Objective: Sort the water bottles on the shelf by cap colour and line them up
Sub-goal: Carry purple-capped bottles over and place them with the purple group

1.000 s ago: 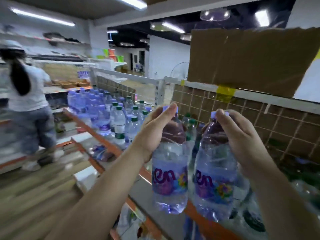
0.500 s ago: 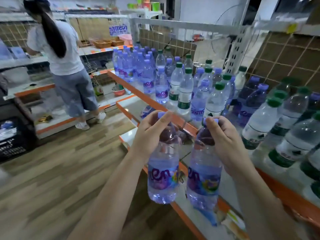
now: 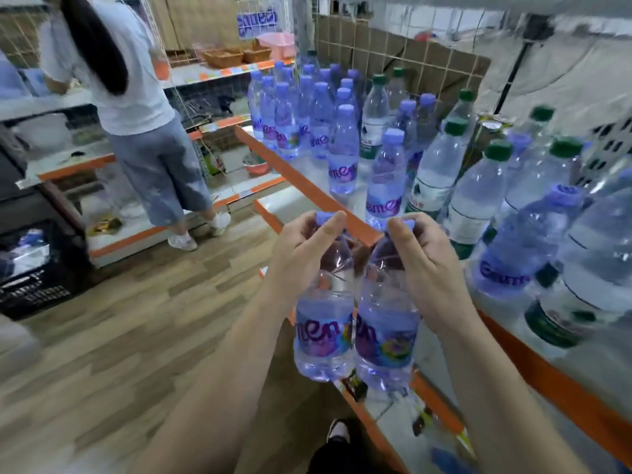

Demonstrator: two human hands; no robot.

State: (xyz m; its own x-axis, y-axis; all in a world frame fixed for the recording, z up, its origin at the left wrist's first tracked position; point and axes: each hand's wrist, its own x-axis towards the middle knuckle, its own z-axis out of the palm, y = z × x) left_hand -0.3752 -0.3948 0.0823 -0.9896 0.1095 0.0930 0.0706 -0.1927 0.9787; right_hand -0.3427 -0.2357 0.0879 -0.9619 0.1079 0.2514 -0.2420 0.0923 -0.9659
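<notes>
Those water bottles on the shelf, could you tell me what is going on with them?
A person is sorting them by cap colour. The left hand and right hand each grip a purple-capped bottle by the neck, held off the orange-edged shelf. Purple-capped bottles cluster at the far end; nearer ones are mixed with green-capped bottles.

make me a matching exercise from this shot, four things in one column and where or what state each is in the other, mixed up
Things
1. left hand
2. right hand
3. green-capped bottle
4. pink basin

Places or states
A. standing on the orange-edged shelf, near its front
B. gripping the neck of the purple-capped bottle on the right
C. far back, on the other shelving
D. gripping the neck of the purple-capped bottle on the left

Pairs: 1-D, 2-B, 3-A, 4-C
</notes>
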